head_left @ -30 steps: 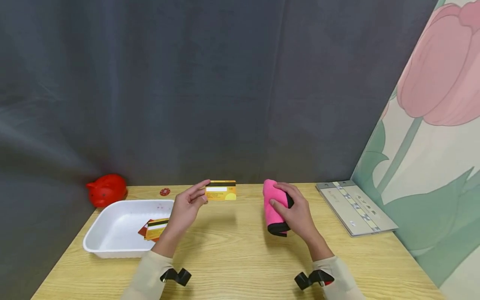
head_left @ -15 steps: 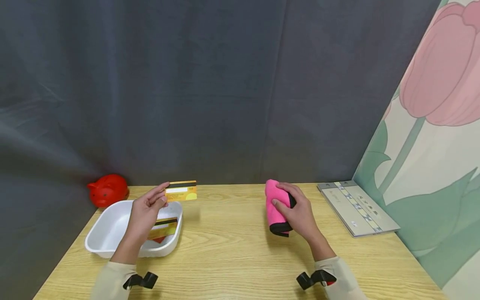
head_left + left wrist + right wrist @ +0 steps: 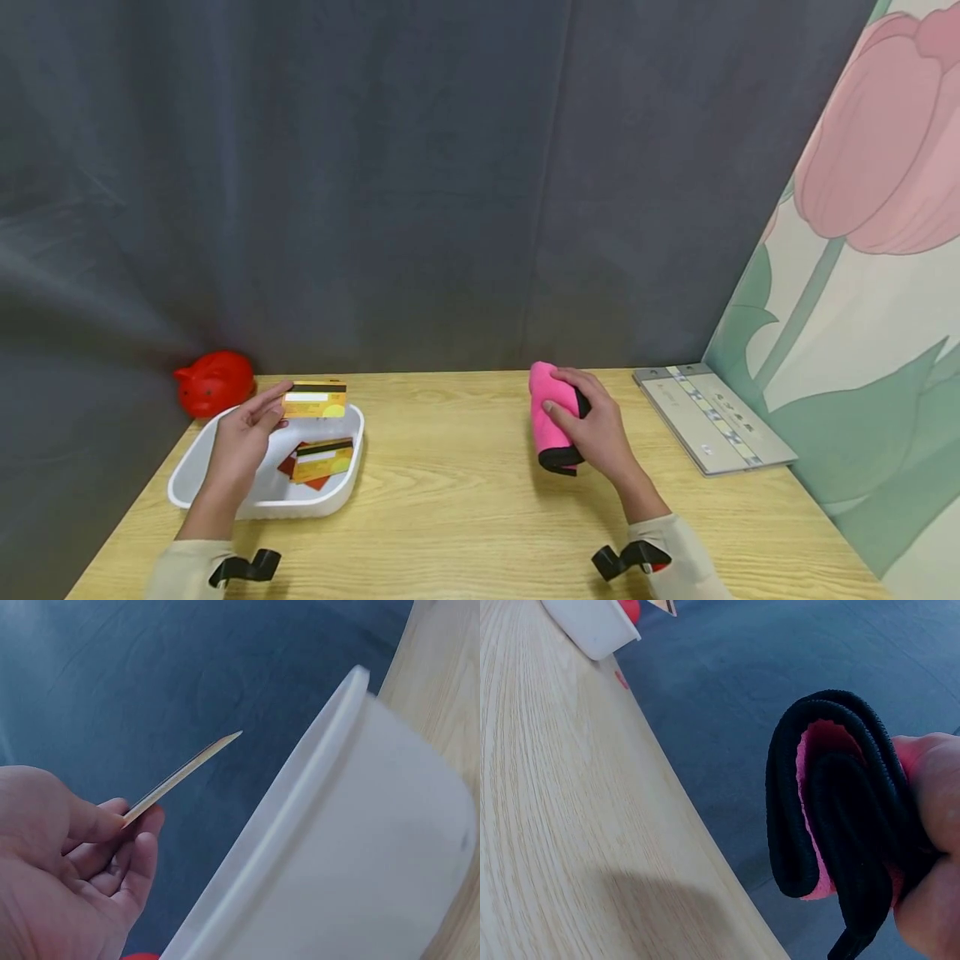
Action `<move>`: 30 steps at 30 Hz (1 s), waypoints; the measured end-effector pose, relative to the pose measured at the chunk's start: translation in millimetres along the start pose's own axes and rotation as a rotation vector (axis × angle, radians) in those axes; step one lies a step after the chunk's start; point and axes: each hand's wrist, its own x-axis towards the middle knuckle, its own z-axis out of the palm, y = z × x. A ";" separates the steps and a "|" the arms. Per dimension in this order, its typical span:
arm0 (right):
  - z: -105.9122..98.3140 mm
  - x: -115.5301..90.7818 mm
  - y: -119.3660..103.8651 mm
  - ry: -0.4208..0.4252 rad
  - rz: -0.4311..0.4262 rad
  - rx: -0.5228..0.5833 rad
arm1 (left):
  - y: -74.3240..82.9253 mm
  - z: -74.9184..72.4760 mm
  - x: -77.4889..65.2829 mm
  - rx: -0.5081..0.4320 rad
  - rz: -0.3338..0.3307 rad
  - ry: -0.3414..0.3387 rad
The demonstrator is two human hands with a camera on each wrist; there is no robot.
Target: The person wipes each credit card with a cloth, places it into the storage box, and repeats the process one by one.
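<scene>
My left hand [image 3: 243, 442] pinches a yellow bank card [image 3: 315, 400] by its left end, with the dark stripe and white strip facing me. The card is over the back part of a white plastic tray [image 3: 352, 492]. In the left wrist view the card [image 3: 180, 778] appears nearly edge-on, between thumb and fingers, beside the tray's wall [image 3: 360, 825]. Inside the tray another yellow card [image 3: 322, 461] lies on red ones. My right hand [image 3: 596, 425] grips a rolled pink cloth [image 3: 551, 412] with black edging above the table; its folded end [image 3: 840, 810] faces the right wrist camera.
A red piggy bank [image 3: 217, 383] stands behind the tray at the back left. On the right a grey spiral-bound calendar [image 3: 712, 417] lies by the flower-patterned wall [image 3: 855, 333]. A dark curtain [image 3: 450, 183] hangs behind the wooden table [image 3: 442, 483].
My left hand has carried the yellow card leftward from the middle of the table to over the tray, slightly lower at the end. The right hand with the pink cloth has hardly moved.
</scene>
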 end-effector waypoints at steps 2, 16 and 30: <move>0.0 -0.3 0.3 0.001 0.003 -0.003 | -3.6 -2.5 1.5 0.009 -0.039 -0.021; 1.7 -1.9 4.8 0.006 0.000 -0.006 | -19.8 -10.2 8.9 0.148 -0.026 -0.241; 3.8 -1.6 5.0 0.006 -0.009 -0.013 | -31.4 -11.0 16.3 0.127 0.031 -0.383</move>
